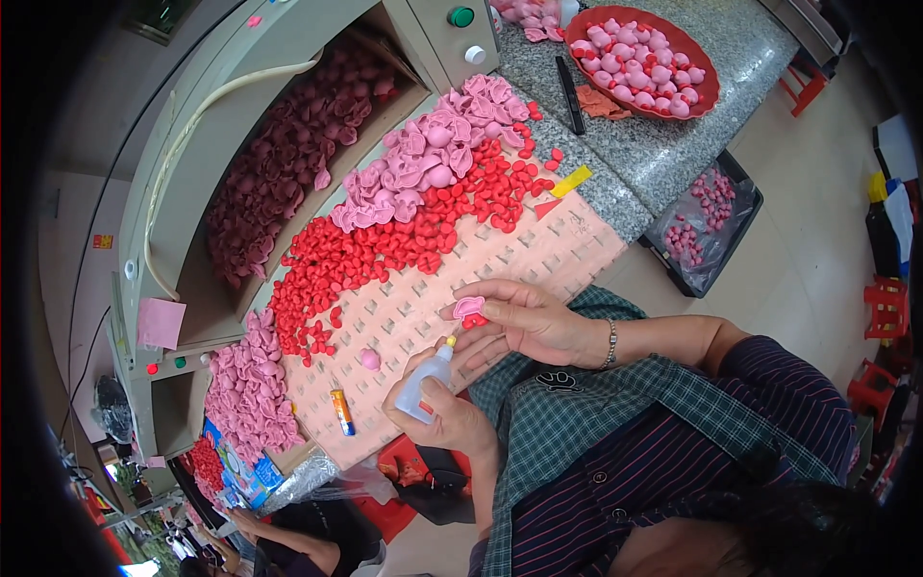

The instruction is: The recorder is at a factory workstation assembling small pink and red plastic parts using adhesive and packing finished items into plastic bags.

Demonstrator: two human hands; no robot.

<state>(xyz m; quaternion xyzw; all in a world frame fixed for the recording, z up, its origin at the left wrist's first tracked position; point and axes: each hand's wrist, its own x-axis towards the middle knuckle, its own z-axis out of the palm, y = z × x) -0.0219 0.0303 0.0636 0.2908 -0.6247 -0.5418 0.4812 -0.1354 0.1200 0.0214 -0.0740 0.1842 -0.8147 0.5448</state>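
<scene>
My left hand (447, 415) is wrapped round a translucent squeeze bottle (423, 385) with a yellow tip, tilted up toward the other hand. Between the thumb and fingers of my right hand (538, 322) is a small pink moulded piece (468, 307) with red parts (472, 321) at its lower edge. The bottle's tip is close to this piece but apart from it. On the pale pink slotted mat (413, 317) lies a single pink rounded piece (369, 359), left of the bottle. An orange and blue tube (341, 412) rests nearer the mat's left edge.
Heaped red pieces (385, 245) and pink pieces (423, 154) line the mat's far side, before a grey machine (240, 125) filled with more pink pieces. A red basket (707, 91) and a black tool (569, 94) are on the granite counter. A black crate (707, 281) stands right; another person's arm (288, 539) shows lower left.
</scene>
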